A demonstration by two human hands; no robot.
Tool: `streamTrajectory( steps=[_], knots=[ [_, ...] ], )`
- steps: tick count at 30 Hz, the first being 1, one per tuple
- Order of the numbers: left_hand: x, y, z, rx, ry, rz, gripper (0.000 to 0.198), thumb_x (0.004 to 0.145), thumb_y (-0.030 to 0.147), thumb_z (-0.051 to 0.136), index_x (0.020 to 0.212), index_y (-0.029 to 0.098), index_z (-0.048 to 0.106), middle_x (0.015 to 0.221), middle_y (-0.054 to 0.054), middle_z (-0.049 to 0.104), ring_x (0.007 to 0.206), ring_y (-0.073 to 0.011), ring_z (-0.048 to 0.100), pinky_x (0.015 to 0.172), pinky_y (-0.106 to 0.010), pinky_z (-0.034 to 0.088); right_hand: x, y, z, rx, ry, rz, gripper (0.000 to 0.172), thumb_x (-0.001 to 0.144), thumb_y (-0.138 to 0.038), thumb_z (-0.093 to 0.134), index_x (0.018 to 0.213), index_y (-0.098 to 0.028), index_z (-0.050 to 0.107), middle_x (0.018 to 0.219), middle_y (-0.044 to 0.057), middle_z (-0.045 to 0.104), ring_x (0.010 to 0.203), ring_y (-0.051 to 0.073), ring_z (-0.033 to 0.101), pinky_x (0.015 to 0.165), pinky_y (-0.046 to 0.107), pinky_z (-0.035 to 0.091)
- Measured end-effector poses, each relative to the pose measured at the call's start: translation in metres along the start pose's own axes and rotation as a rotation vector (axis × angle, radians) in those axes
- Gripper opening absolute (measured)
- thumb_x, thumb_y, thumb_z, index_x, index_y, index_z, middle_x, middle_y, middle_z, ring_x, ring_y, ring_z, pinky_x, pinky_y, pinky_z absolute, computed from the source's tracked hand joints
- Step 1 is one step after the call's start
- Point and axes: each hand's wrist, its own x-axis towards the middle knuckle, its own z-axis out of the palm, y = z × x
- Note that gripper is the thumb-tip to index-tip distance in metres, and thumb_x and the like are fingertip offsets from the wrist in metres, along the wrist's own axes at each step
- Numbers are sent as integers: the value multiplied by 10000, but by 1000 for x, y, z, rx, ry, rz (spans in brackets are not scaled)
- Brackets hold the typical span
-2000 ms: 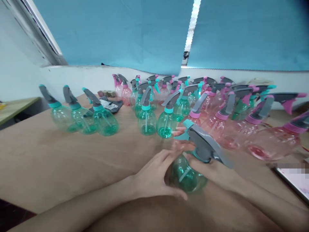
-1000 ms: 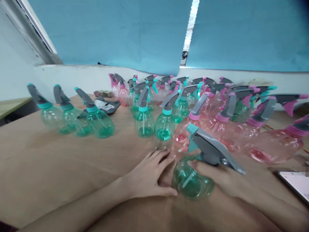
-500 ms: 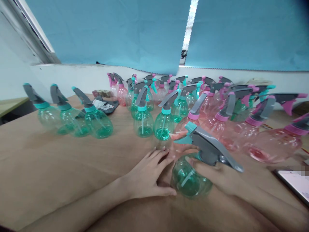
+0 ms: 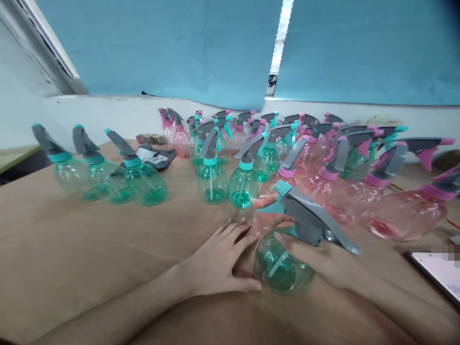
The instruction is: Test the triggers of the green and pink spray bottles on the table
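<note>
My right hand (image 4: pixel 316 258) is wrapped around a green spray bottle (image 4: pixel 282 275) with a grey trigger head and turquoise nozzle. This bottle leans, its nozzle pointing to the far left, and part of its neck is hidden by my fingers. Flat on the table lies my left hand (image 4: pixel 224 258), fingers spread, its thumb close to the bottle's left side. Just beyond my left fingertips stand a green spray bottle (image 4: pixel 241 189) and another green spray bottle (image 4: pixel 212 182). A pink spray bottle (image 4: pixel 275 184) stands behind the held one.
Several green spray bottles (image 4: pixel 145 184) line the left of the brown table (image 4: pixel 72 258). Pink spray bottles (image 4: pixel 409 213) crowd the right, with mixed ones behind. A dark plastic packet (image 4: pixel 154 155) lies at the back. A phone-like device (image 4: pixel 436 273) rests at the right edge.
</note>
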Motion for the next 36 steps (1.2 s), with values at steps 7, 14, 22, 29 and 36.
streamTrajectory(
  steps=[7, 14, 22, 29, 36],
  knots=[
    [0, 0, 0, 24, -20, 1, 910, 780, 743, 532, 1438, 130, 393, 1488, -221, 372, 1378, -393, 314, 1099, -570, 269, -1, 1, -1, 2, 3, 2, 307, 737, -154, 510, 985, -254, 660, 906, 25, 723, 857, 219, 700, 824, 383, 582],
    [1, 0, 0, 14, -8, 5, 888, 783, 731, 541, 1429, 136, 405, 1484, -218, 379, 1373, -398, 323, 1095, -580, 269, -2, 3, -1, 4, 3, -9, 259, 734, -142, 530, 935, -264, 639, 1090, 35, 687, 923, 222, 683, 872, 374, 569],
    [0, 1, 0, 35, 7, 24, 864, 790, 719, 545, 1417, 138, 419, 1471, -224, 394, 1367, -408, 330, 1086, -581, 287, -2, 5, 0, 14, -2, 15, 352, 727, -139, 519, 1030, -268, 644, 990, 23, 706, 813, 192, 688, 793, 360, 594],
    [0, 0, 1, 36, 19, 25, 856, 789, 729, 535, 1413, 154, 427, 1467, -212, 402, 1359, -404, 342, 1082, -574, 299, -2, 2, -1, -15, 1, 13, 481, 730, -147, 517, 1188, -270, 601, 930, 20, 709, 782, 195, 687, 779, 355, 590],
    [1, 0, -1, 75, -18, 17, 874, 792, 737, 520, 1428, 147, 406, 1480, -220, 381, 1378, -390, 320, 1090, -561, 293, -1, 4, 0, -22, 7, -19, 453, 735, -154, 526, 1160, -285, 608, 973, 18, 717, 829, 209, 688, 808, 368, 581]
  ],
)
